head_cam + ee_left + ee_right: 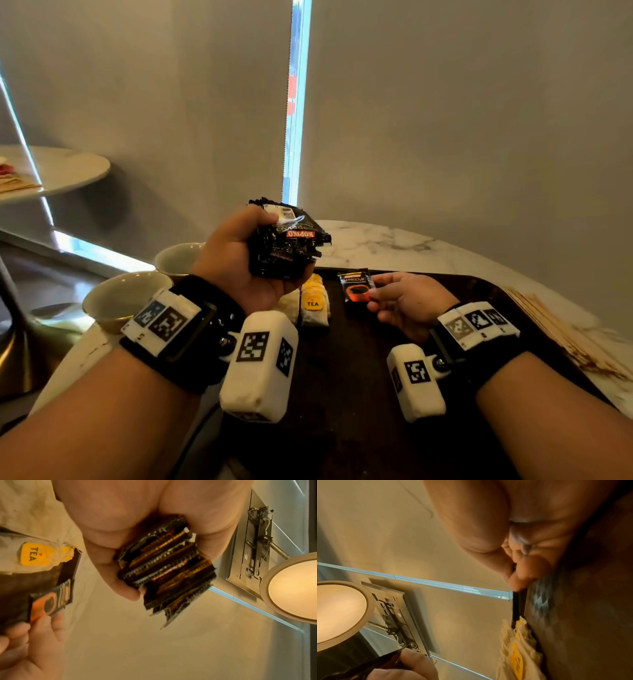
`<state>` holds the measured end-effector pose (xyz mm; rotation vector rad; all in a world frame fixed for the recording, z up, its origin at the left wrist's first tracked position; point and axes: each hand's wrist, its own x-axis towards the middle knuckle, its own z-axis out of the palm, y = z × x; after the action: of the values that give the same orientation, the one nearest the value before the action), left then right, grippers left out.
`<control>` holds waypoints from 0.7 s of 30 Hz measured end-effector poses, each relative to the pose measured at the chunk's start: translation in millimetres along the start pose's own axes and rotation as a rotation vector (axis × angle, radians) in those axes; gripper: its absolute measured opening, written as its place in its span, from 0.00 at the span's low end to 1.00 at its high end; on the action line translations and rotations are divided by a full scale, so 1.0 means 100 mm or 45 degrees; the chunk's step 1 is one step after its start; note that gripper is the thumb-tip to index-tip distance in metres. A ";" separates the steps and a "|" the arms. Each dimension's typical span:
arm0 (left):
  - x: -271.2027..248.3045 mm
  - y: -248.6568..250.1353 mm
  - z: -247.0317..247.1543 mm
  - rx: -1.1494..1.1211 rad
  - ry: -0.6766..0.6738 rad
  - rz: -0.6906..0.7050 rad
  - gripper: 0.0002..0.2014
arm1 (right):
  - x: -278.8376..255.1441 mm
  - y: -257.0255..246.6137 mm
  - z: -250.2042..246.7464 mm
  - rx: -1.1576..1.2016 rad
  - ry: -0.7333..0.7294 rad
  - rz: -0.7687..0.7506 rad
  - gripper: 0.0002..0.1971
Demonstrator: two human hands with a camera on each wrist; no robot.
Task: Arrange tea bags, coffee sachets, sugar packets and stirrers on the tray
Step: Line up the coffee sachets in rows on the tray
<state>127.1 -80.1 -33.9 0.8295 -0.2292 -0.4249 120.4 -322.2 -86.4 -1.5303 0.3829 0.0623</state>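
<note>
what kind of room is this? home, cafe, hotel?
Probably a hotel room or lounge: round marble table, dark tray stocked with tea bags, two cups, drawn roller blinds.

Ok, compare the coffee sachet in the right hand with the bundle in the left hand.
The single sachet is pinched by its edge in the right hand, low over the tray. The sachet bundle is many sachets fanned in the left hand, raised higher. Both have dark wrappers.

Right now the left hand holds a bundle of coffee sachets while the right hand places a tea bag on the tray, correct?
Not quite. The right hand pinches a single coffee sachet, not a tea bag, as the head view shows. The left hand does hold the bundle of coffee sachets above the tray.
</note>
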 end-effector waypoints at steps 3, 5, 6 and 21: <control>0.00 -0.02 0.00 0.007 0.000 0.003 0.22 | -0.03 -0.01 0.04 0.043 -0.033 0.076 0.16; 0.00 -0.03 0.00 0.008 0.003 -0.001 0.22 | -0.05 -0.02 0.06 0.077 -0.042 0.088 0.15; -0.01 -0.03 0.00 0.011 0.004 -0.004 0.23 | -0.06 -0.02 0.07 0.076 -0.052 0.088 0.14; -0.02 -0.06 -0.01 0.033 0.044 -0.008 0.26 | -0.05 0.00 0.11 -0.095 -0.095 0.081 0.12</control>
<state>124.4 -82.3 -38.8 0.8627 -0.2002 -0.4141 117.9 -310.4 -84.9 -1.5844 0.3730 0.1845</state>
